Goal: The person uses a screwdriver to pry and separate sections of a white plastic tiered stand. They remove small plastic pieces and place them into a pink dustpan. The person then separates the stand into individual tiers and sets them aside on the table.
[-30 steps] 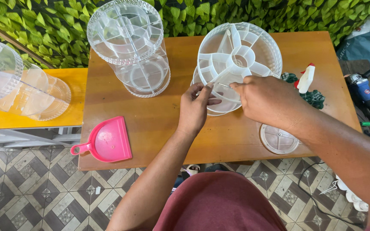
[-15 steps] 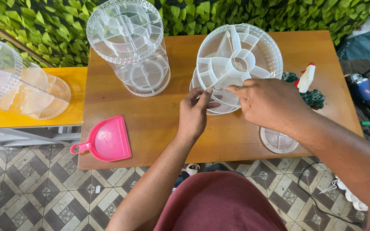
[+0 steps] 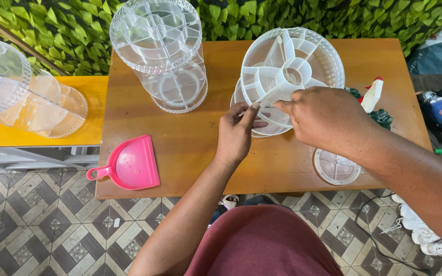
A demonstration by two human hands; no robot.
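A white round divided tray (image 3: 292, 64) stands tilted on a stack at the middle of the wooden table (image 3: 190, 138). My left hand (image 3: 237, 134) rests at its near rim, thumb and fingers pinched together. My right hand (image 3: 326, 118) is just to the right, fingertips pinched on a thin pin-like piece (image 3: 266, 107) that runs between the two hands. Both hands meet at the tray's front edge. What the piece is exactly is too small to tell.
A tall clear stacked organiser (image 3: 159, 48) stands at the table's back left. A pink dustpan (image 3: 131, 164) lies at the front left and a small clear lid (image 3: 336, 168) at the front right. Clear trays (image 3: 24, 97) sit on a yellow side table; a power tool (image 3: 436, 115) lies at right.
My left hand's fingers have closed in towards my right fingertips at the tray's rim. The tray and the other things have hardly moved.
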